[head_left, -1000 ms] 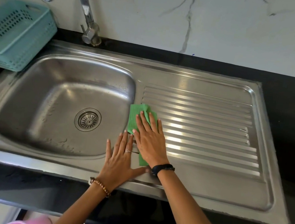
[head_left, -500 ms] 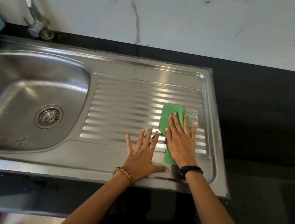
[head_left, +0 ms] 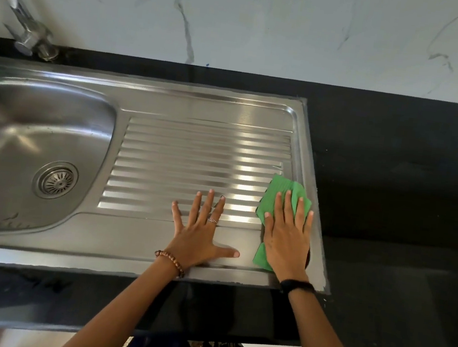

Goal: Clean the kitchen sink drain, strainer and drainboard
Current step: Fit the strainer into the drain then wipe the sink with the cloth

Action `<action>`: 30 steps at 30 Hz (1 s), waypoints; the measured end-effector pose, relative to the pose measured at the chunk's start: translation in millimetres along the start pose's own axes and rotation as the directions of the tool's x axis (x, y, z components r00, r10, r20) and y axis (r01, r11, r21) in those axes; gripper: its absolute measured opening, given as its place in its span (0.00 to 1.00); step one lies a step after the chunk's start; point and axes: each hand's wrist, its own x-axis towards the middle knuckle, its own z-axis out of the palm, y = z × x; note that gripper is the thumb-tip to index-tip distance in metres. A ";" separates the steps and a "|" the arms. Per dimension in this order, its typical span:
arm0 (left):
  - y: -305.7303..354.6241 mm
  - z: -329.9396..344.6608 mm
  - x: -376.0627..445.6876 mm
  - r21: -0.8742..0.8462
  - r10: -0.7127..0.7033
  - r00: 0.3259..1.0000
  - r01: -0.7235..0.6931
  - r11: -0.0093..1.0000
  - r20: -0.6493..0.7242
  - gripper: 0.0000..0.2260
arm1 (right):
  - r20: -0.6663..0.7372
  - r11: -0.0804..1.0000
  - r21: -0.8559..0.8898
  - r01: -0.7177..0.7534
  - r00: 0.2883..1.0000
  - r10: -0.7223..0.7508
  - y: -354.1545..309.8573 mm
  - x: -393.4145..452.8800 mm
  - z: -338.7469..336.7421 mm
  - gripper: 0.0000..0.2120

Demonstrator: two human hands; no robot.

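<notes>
Black countertop (head_left: 395,170) is framing a steel drainboard (head_left: 195,152) at centre frame, its ridges gleaming. At the drainboard's right edge, the right hand (head_left: 289,238) is pressing a green cloth (head_left: 280,192) flat with straight fingers. The left hand (head_left: 197,233) is resting spread beside it. The strainer (head_left: 57,179) is sitting at left, below a marble wall (head_left: 269,25).

This is a home kitchen, by the look of it. A stainless steel sink (head_left: 39,132) with a round drain strainer (head_left: 57,179) lies left of the left hand (head_left: 199,239), and its ribbed drainboard (head_left: 194,163) runs under both hands. Beyond the fingers are a black stone countertop (head_left: 396,165), a marble-look wall (head_left: 269,25) and a tap (head_left: 23,30), partly cut off at far left.
</notes>
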 end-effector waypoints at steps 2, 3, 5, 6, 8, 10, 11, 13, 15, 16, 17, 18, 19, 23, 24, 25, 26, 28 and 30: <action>0.0 -0.5 0.2 -0.011 0.008 1.000 -0.008 1.000 0.010 0.50 | 0.000 1.000 -0.006 0.027 1.000 -0.027 0.7 19.2 -2.9 0.27; -0.4 -1.8 -0.2 -0.028 0.022 1.000 -0.022 0.999 0.013 0.51 | 0.005 0.999 -0.009 0.038 0.999 -0.037 1.3 28.2 -5.5 0.26; -4.8 -6.2 -4.0 -0.100 0.074 0.997 -0.074 0.992 -0.004 0.49 | 0.015 0.999 -0.019 0.047 0.999 -0.047 1.5 38.4 -9.1 0.26; -10.3 -8.9 -7.1 -0.135 0.103 0.994 -0.106 0.985 -0.027 0.48 | 0.019 0.999 -0.020 0.050 0.999 -0.050 0.5 38.8 -9.6 0.26; -27.7 -13.4 -15.4 -0.161 0.125 0.988 -0.138 0.977 -0.085 0.47 | 0.020 0.999 -0.006 0.053 0.998 -0.053 -1.6 32.7 -8.8 0.26; -54.2 -16.1 -27.0 -0.151 0.079 0.988 -0.099 0.984 -0.136 0.49 | 0.017 0.999 0.004 0.043 0.999 -0.043 -5.2 21.7 -6.8 0.26; -70.0 -16.9 -33.9 -0.145 0.036 0.988 -0.059 0.988 -0.153 0.49 | 0.016 0.999 0.009 0.037 0.999 -0.037 -9.1 15.8 -5.6 0.26; -102.5 -19.1 -48.9 -0.143 -0.059 0.984 0.035 0.989 -0.169 0.49 | 0.009 0.999 0.029 0.035 0.999 -0.035 -22.8 4.6 -3.1 0.26; -136.6 -22.6 -64.6 -0.139 -0.157 0.974 0.135 0.981 -0.164 0.49 | 0.002 0.997 0.049 0.063 0.998 -0.064 -48.6 -2.2 0.5 0.25; -152.3 -24.3 -71.5 -0.135 -0.202 0.967 0.181 0.974 -0.157 0.50 | -0.004 0.995 0.059 0.081 0.997 -0.081 -64.9 -2.7 2.7 0.25; -165.0 -25.8 -77.2 -0.136 -0.236 0.961 0.217 0.967 -0.145 0.52 | -0.012 0.993 0.068 0.095 0.995 -0.095 -82.0 -1.0 4.4 0.25; -172.5 -26.9 -81.0 -0.142 -0.256 0.959 0.238 0.961 -0.124 0.54 | -0.019 0.991 0.075 0.109 0.994 -0.108 -97.5 2.1 5.2 0.25; -178.9 -27.7 -84.6 -0.149 -0.269 0.957 0.253 0.956 -0.106 0.55 | -0.022 0.988 0.076 0.133 0.991 -0.132 -116.5 7.2 5.7 0.25; -182.4 -26.6 -87.6 -0.117 -0.268 0.956 0.254 0.960 -0.122 0.56 | -0.015 0.966 0.086 0.244 0.970 -0.244 -196.4 31.0 8.0 0.25; -183.9 -25.1 -87.0 -0.119 -0.268 0.955 0.254 0.960 -0.126 0.55 | -0.013 0.959 0.095 0.266 0.964 -0.266 -217.6 35.2 8.7 0.24; -185.5 -23.3 -86.2 -0.124 -0.268 0.954 0.252 0.960 -0.134 0.54 | -0.011 0.953 0.098 0.287 0.958 -0.288 -236.6 38.2 9.7 0.24; -187.2 -21.0 -85.5 -0.124 -0.264 0.954 0.248 0.961 -0.145 0.52 | -0.011 0.947 0.097 0.306 0.952 -0.307 -252.6 39.6 10.8 0.24; -188.7 -16.7 -83.9 -0.113 -0.250 0.955 0.234 0.966 -0.158 0.49 | -0.010 0.936 0.089 0.342 0.940 -0.342 -272.1 38.9 13.0 0.24; -191.1 -13.4 -84.2 -0.110 -0.240 0.958 0.225 0.968 -0.157 0.48 | -0.002 0.916 0.078 0.392 0.919 -0.393 -281.7 35.7 15.7 0.24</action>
